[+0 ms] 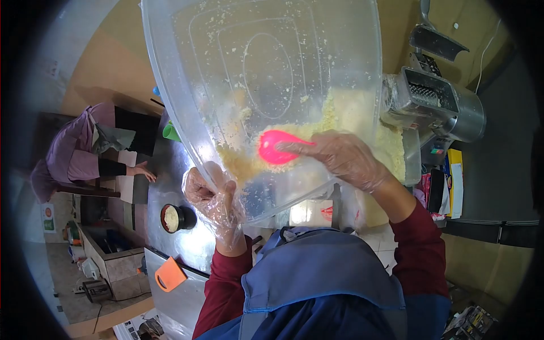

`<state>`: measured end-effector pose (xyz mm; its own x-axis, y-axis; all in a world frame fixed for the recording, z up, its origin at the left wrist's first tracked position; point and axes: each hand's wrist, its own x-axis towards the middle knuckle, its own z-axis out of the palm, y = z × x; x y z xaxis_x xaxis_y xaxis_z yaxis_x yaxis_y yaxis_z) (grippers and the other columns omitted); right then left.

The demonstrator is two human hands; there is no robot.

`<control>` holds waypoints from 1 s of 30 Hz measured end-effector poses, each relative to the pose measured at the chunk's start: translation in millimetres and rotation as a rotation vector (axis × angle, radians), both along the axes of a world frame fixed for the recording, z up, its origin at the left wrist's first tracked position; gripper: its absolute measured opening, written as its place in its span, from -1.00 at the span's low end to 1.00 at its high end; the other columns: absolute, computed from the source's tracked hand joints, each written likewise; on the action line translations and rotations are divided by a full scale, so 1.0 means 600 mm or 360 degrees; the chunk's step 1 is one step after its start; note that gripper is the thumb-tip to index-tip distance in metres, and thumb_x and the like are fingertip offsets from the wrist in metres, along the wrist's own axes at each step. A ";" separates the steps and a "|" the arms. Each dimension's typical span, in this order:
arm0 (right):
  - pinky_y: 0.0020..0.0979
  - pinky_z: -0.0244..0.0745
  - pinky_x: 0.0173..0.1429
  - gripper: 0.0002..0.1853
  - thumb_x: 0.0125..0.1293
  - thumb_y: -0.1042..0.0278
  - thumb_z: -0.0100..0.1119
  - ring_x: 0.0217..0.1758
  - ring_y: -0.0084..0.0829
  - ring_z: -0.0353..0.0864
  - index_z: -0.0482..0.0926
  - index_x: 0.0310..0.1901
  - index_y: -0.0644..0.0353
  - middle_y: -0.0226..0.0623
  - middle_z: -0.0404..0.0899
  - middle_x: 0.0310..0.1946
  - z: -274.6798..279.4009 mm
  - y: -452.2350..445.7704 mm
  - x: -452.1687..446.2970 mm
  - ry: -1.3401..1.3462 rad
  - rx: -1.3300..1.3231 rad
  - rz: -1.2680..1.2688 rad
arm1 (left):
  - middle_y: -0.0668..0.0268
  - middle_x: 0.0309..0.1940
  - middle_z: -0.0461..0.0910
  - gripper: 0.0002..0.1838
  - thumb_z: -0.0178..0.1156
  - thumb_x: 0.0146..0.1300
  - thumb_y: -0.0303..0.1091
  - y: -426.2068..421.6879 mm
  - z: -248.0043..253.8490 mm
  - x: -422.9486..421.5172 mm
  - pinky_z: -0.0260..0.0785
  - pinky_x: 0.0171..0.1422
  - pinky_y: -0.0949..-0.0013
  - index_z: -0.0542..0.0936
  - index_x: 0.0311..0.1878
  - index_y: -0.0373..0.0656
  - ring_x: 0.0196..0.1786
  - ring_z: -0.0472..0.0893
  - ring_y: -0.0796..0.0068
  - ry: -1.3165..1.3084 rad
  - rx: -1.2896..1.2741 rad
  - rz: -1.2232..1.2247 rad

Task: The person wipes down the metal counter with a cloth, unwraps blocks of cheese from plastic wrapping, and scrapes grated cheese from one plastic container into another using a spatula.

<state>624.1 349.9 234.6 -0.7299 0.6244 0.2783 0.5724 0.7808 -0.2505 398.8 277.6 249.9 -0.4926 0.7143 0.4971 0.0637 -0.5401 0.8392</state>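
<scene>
A large translucent plastic tub (255, 62) is tilted in front of me, with pale yellow grated crumbs (241, 161) gathered along its lower side and bits stuck to its base. My left hand (215, 195), in a clear plastic glove, grips the tub's near left rim. My right hand (348, 158), also gloved, holds a bright pink scoop (277, 146) over the crumbs, with a finger stretched along it.
A metal grating machine (430, 99) stands at the right, above another clear container (412, 153) with crumbs. On the metal table (192, 243) are a black bowl (180, 218), a green cup (171, 131) and an orange scraper (170, 275). Another person (79, 144) is at the left.
</scene>
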 end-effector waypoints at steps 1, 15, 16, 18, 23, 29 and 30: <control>-0.36 0.53 -0.27 -0.45 0.31 0.36 0.00 -0.41 -0.39 0.55 0.36 0.31 -0.41 -0.37 0.47 -0.50 0.010 -0.003 0.011 0.0055 -0.0002 -0.0036 | 0.49 -0.58 0.27 -0.59 0.39 -0.11 -0.41 -0.003 -0.005 -0.002 0.01 -0.36 0.56 0.24 -0.58 -0.05 -0.50 0.21 0.69 0.0002 -0.0006 -0.0003; -0.34 0.56 -0.24 -0.38 0.20 0.52 0.00 -0.41 -0.32 0.55 0.40 0.30 -0.29 -0.30 0.49 -0.47 0.000 -0.013 0.021 0.0377 0.0057 -0.0224 | 0.46 -0.50 0.26 -0.73 0.22 -0.07 -0.50 0.046 0.009 0.041 0.11 -0.24 0.58 0.26 -0.50 -0.12 -0.42 0.25 0.65 0.0376 -0.0018 0.0159; -0.34 0.55 -0.25 -0.38 0.18 0.53 0.01 -0.41 -0.32 0.55 0.41 0.28 -0.29 -0.30 0.49 -0.49 -0.001 -0.025 0.007 0.0407 0.0058 -0.0176 | 0.47 -0.51 0.24 -0.73 0.21 -0.06 -0.50 0.052 0.012 0.050 0.08 -0.28 0.57 0.25 -0.51 -0.12 -0.44 0.22 0.66 0.0382 -0.0004 0.0203; -0.32 0.53 -0.28 -0.38 0.16 0.55 0.06 -0.41 -0.32 0.56 0.44 0.25 -0.29 -0.32 0.48 -0.51 -0.030 -0.018 -0.008 0.0492 0.0160 -0.0208 | 0.47 -0.53 0.22 -0.73 0.20 -0.05 -0.50 0.061 0.017 0.067 0.06 -0.29 0.57 0.24 -0.52 -0.12 -0.46 0.20 0.66 0.0414 -0.0001 0.0221; -0.32 0.55 -0.22 -0.48 0.23 0.46 0.03 -0.36 -0.33 0.58 0.46 0.23 -0.25 -0.35 0.53 -0.48 -0.081 0.074 0.063 0.0099 0.0227 -0.0449 | 0.52 -0.63 0.16 -0.68 0.16 -0.17 -0.64 0.091 -0.006 0.088 -0.01 -0.46 0.58 0.21 -0.59 -0.07 -0.56 0.15 0.72 0.0503 0.0074 0.0262; -0.30 0.56 -0.12 -0.51 0.30 0.42 -0.06 -0.23 -0.26 0.65 0.43 0.25 -0.26 -0.25 0.64 -0.30 -0.045 0.070 0.126 -0.0051 -0.0030 -0.0788 | 0.48 -0.69 0.14 -0.67 0.16 -0.19 -0.62 0.117 -0.030 0.110 -0.12 -0.53 0.52 0.17 -0.64 -0.09 -0.61 0.08 0.69 0.0553 -0.0011 0.0214; -0.30 0.56 -0.12 -0.51 0.30 0.42 -0.06 -0.23 -0.26 0.65 0.43 0.25 -0.26 -0.25 0.64 -0.30 -0.062 0.070 0.110 -0.0050 -0.0032 -0.0795 | 0.51 -0.66 0.18 -0.68 0.15 -0.13 -0.65 0.115 -0.025 0.114 -0.06 -0.49 0.56 0.20 -0.62 -0.08 -0.57 0.12 0.72 0.0704 0.0030 0.0206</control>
<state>690.2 391.9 197.1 -0.3480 0.9048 0.2454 0.8827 0.4044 -0.2394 467.1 346.8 235.1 -0.3146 0.6496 0.6921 0.4814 -0.5192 0.7061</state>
